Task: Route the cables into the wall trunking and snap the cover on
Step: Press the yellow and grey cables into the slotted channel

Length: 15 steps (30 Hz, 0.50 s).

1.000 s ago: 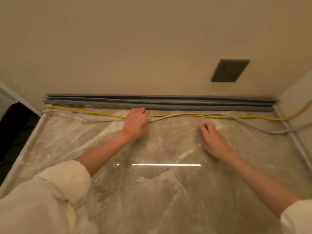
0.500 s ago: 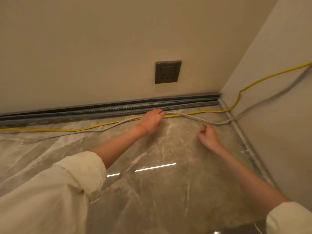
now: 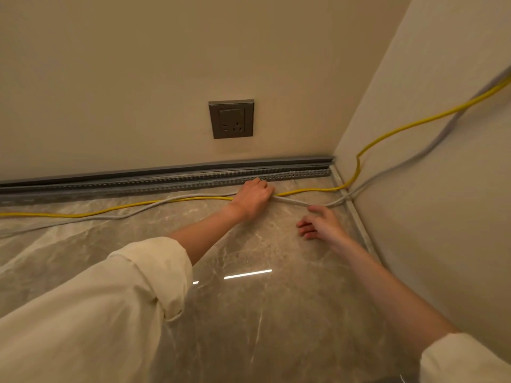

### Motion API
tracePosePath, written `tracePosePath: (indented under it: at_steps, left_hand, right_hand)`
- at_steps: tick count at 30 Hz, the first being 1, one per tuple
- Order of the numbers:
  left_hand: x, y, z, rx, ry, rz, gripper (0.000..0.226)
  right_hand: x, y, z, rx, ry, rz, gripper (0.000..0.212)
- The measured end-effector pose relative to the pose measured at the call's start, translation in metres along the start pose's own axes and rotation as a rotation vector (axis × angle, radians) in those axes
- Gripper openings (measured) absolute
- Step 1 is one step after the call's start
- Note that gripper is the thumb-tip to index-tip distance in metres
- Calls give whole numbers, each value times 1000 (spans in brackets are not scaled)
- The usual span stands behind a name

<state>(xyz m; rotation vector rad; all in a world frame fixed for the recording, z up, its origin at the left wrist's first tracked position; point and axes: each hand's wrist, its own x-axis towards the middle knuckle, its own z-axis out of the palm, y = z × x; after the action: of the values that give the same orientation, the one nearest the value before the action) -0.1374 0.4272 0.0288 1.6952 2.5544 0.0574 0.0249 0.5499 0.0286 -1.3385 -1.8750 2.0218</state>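
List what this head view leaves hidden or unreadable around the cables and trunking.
- Cable stretch under the left hand: covered; the grip cannot be confirmed.
- Yellow cable and grey cable: both ends are cut off by the left and right frame edges.
- Trunking: its left end is cut off; any cover is indistinguishable.
- Right hand: cable contact is unclear.

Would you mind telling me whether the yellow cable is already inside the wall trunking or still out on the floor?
Out. The yellow cable lies on the floor in front of the trunking, passing under the left hand.
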Motion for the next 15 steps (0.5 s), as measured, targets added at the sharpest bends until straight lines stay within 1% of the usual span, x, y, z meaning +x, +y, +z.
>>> tracePosePath:
  at_steps: [2,4,7,9,11,13,15]
  left_hand:
    - [3,2,3,-30,0,-38,21]
    - [3,3,2,-108,29,-80,18]
    - [0,-1,-5,-183,64,-91,16]
    - [-3,-7,-11,-195,86,-27,16]
    - [-7,-13,-17,-233,141,23,16]
    - [-8,-18,-23,-270,184,29,18]
    - [-7,-24,-27,-291,195,33,18]
  right_hand:
    - [4,-1,-4,73,9,-8,21]
    - [8,-4,-7,136,7,-22,7]
    - [18,-12,-9,316,-33,-5,15]
    - [26,-21,-9,497,-82,33,16]
    - [35,-29,-10,641,-122,76,16]
    - [44,-33,-9,719,-157,99,16]
    - [53,-36,-8,727,-184,89,17]
